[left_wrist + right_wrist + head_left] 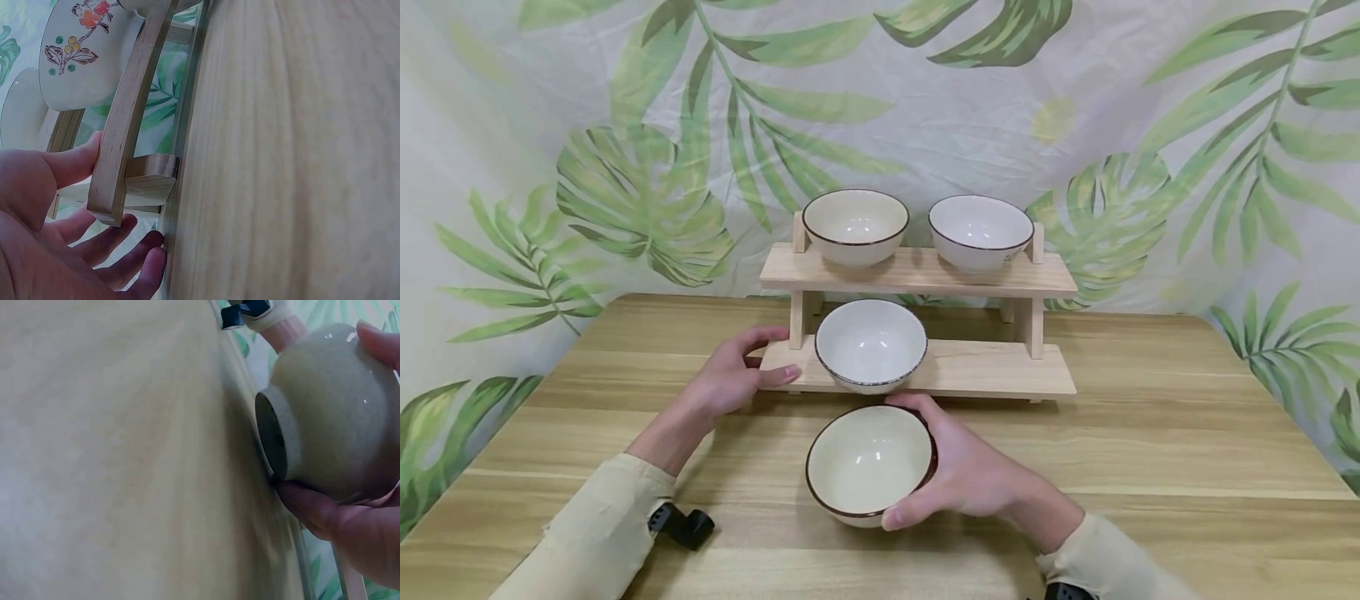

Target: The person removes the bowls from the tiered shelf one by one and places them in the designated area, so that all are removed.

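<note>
My right hand [966,467] grips a cream bowl [868,462] with a dark brown rim, thumb at the near side and fingers round the far side. In the right wrist view the unglazed foot of this bowl [337,412] shows, tilted just off the table. My left hand [730,375] holds the left end of the two-tier wooden rack [992,367], its thumb on the lower board. A white bowl [871,346] with a dark speckled rim stands on that board; in the left wrist view a white bowl [87,56] shows painted flowers.
On the rack's upper board stand a cream bowl [855,227] at left and a white bowl [981,233] at right, both dark-rimmed. The rack stands toward the back of the wood-grain table [1187,467]. Behind it hangs a leaf-print cloth [955,125].
</note>
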The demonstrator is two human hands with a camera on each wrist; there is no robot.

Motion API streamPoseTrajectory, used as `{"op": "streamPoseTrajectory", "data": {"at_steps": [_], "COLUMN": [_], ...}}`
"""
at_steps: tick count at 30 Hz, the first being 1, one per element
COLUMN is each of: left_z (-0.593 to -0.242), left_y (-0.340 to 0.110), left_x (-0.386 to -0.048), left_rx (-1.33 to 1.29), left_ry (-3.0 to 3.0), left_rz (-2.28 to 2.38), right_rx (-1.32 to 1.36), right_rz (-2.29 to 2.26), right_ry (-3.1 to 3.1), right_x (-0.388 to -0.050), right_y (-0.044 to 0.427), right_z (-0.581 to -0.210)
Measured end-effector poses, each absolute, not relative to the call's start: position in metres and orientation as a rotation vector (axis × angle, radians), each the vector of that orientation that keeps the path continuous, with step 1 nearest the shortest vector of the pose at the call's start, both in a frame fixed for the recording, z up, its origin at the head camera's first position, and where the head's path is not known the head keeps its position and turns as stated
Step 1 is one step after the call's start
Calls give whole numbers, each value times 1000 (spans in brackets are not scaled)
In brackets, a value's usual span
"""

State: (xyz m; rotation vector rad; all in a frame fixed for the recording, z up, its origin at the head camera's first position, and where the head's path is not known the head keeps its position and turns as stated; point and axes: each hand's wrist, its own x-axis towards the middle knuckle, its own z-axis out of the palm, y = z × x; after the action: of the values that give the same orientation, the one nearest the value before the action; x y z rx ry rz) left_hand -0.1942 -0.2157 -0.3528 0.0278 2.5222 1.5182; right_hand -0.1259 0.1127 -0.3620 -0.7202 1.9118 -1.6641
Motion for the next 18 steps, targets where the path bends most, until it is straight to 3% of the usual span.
{"op": "streamPoseTrajectory", "data": {"at_steps": [18], "left_z": [-353], "left_y": [-215], "left_x": [-195], "left_rx": [26], "left_ry": [2514], "left_rz": [1525], "right_rx": [-672], "right_rz": [-1626], "right_ry": [2057], "right_x": [-113], "right_y": [100], "right_z": [-363]}}
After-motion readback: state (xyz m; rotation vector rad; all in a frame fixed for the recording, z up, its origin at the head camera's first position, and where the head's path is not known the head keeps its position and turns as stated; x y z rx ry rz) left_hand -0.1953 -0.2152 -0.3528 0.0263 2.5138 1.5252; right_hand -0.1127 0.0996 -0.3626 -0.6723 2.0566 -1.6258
